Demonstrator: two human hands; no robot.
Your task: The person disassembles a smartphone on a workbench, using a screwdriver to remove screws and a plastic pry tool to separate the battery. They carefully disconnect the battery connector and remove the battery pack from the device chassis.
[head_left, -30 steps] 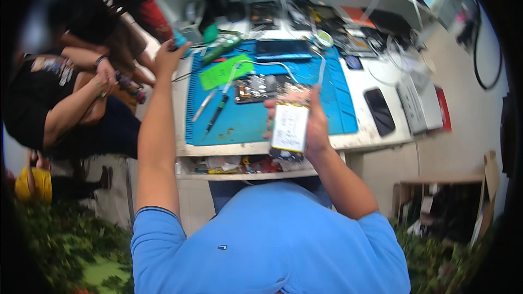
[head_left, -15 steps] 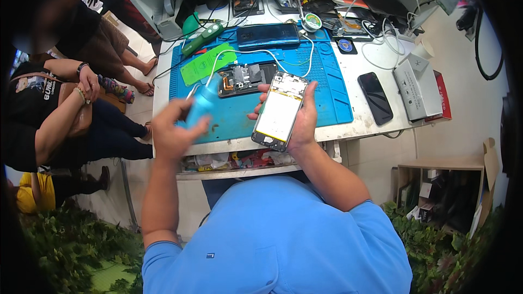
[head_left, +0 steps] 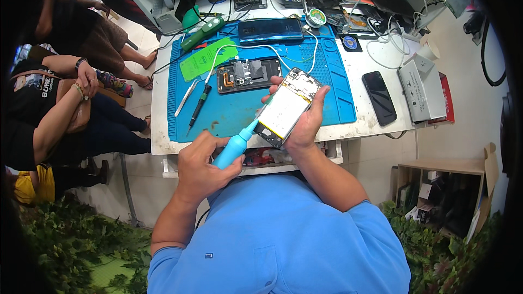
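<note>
My left hand (head_left: 204, 164) is closed around a light blue squeeze bottle (head_left: 232, 151) with a tapered nozzle. The nozzle tip meets the lower left edge of an opened phone (head_left: 287, 106), or sits right beside it. That phone, its white battery and circuit board exposed, rests tilted in my right hand (head_left: 309, 125), thumb along one side and fingers behind. On the blue work mat (head_left: 229, 117) lies a dark phone housing (head_left: 248, 75) with inner parts showing. A screwdriver (head_left: 200, 108) and white tweezers (head_left: 187, 98) lie to its left.
A blue phone (head_left: 271, 31), a green card (head_left: 208, 59) and a green handheld tool (head_left: 203, 34) lie toward the mat's back. To the right are a black phone (head_left: 378, 98) and a white box (head_left: 418, 90). Cables cross the bench. People stand at the left.
My left hand has come down and to the right with the bottle, bringing its nozzle to the phone's lower edge. The phone in my right hand has tilted clockwise; the screwdriver is now uncovered.
</note>
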